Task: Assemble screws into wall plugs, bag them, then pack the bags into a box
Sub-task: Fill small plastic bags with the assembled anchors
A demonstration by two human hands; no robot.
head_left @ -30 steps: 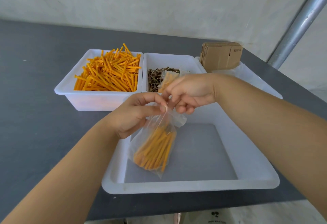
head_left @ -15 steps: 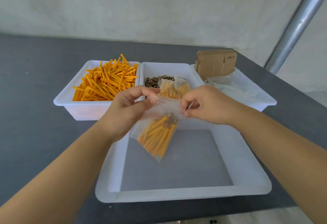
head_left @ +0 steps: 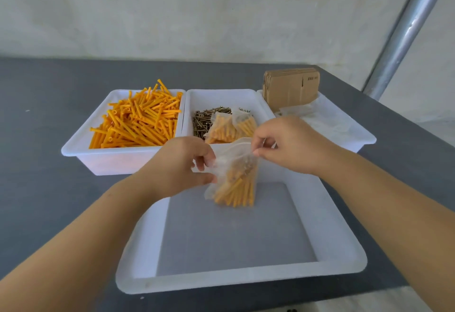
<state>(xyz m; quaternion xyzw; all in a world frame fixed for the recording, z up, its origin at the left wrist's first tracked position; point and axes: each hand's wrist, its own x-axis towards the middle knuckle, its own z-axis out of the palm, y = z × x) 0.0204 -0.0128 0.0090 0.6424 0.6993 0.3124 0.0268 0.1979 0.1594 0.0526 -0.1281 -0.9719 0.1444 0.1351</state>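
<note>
At frame centre the left hand (head_left: 181,164) pinches one top corner of a clear bag (head_left: 234,178) of orange plugs, and the right hand (head_left: 285,146) pinches the opposite corner, holding it above the near white tray (head_left: 339,245). To seal it well, I would run the fingers along the strip with the mouth held taut and level. Whether the strip is already closed, and whether every plug holds a screw, is too blurred to tell.

A clear bag (head_left: 234,178) of orange wall plugs hangs upright above a white tray (head_left: 339,245), pinched at both top corners.
</note>
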